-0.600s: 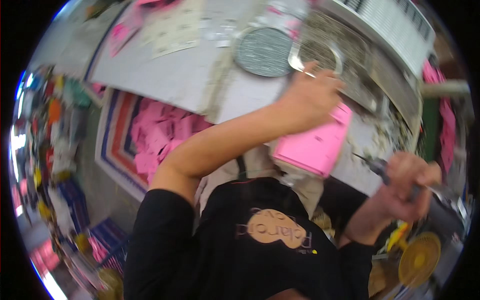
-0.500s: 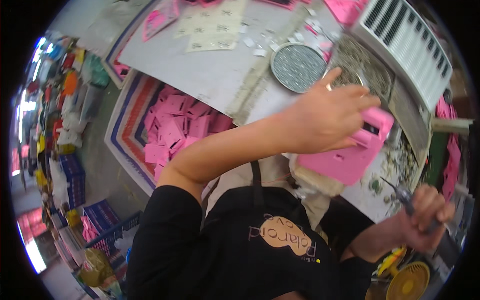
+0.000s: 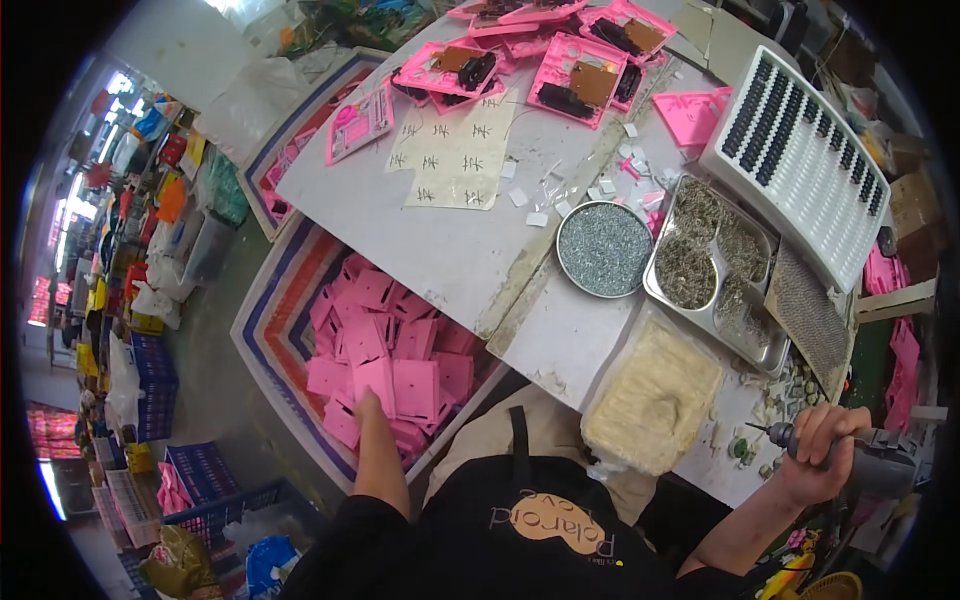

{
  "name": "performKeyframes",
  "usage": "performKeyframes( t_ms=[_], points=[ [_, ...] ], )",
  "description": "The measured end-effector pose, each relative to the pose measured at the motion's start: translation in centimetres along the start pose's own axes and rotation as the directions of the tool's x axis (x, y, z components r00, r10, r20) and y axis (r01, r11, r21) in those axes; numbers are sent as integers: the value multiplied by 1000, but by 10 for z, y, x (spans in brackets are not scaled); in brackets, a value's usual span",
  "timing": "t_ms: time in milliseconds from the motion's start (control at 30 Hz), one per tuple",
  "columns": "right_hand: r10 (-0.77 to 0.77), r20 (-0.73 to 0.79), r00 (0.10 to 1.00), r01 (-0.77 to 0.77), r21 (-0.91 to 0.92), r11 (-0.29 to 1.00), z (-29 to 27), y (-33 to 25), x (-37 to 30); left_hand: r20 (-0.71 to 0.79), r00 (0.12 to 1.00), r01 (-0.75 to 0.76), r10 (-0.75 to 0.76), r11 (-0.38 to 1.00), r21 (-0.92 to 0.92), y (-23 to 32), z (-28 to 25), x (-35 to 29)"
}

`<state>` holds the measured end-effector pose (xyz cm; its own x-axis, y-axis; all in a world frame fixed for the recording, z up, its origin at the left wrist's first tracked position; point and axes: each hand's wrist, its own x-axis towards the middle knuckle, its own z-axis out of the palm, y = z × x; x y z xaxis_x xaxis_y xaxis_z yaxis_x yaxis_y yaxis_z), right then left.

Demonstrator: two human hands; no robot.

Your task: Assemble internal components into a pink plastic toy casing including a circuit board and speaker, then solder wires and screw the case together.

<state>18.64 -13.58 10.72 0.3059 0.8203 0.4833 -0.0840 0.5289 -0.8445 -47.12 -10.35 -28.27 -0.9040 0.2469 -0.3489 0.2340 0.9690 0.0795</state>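
My left hand (image 3: 370,408) reaches down into a striped bag (image 3: 262,340) at the left, filled with pink plastic casings (image 3: 405,345). It is closed at the edge of one pink plastic casing, with most of the fingers hidden among the pieces. At the right, my right hand (image 3: 822,448) grips a grey electric screwdriver (image 3: 885,468), its thin dark bit pointing left over the table's edge. Between my hands, a cloudy, plastic-wrapped yellowish pad (image 3: 655,395) rests at the table's near edge with nothing on it.
A round dish of small silvery pieces (image 3: 604,248) stands beside a divided metal tray of screws (image 3: 690,275). Behind are a white rack with black parts (image 3: 800,150), pink housings with circuit boards (image 3: 578,82) and a marked sheet (image 3: 450,155). Small loose parts (image 3: 745,445) lie near the screwdriver.
My left hand has moved from above the pad down left into the bag. The pink casing that lay on the pad is gone from there. My right hand keeps the screwdriver, slightly higher.
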Motion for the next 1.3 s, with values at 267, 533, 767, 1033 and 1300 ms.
performKeyframes(
  t_ms=[267, 533, 767, 1033, 1300],
  points=[
    [61, -188, 980, -114, -288, 951, 2, 6, 10, -610, -49, -811, 791, -388, -438, 390, -181, -234],
    [-116, -273, 955, -60, -561, 825, -9, -9, -3, -226, -288, -952, 931, -304, -40, 571, -108, -333],
    [-401, -109, 910, 199, -733, 650, -34, -10, -50, -425, -536, -820, 729, -569, 59, 500, -179, -330],
    [729, 173, 662, -747, 72, 661, -9, 98, 0, -233, -950, -190, 209, -977, -100, 352, -277, -403],
    [601, 437, 670, -705, 121, 699, 19, 89, -18, -69, -985, 173, -159, -898, -405, 303, -231, -488]
  ],
)
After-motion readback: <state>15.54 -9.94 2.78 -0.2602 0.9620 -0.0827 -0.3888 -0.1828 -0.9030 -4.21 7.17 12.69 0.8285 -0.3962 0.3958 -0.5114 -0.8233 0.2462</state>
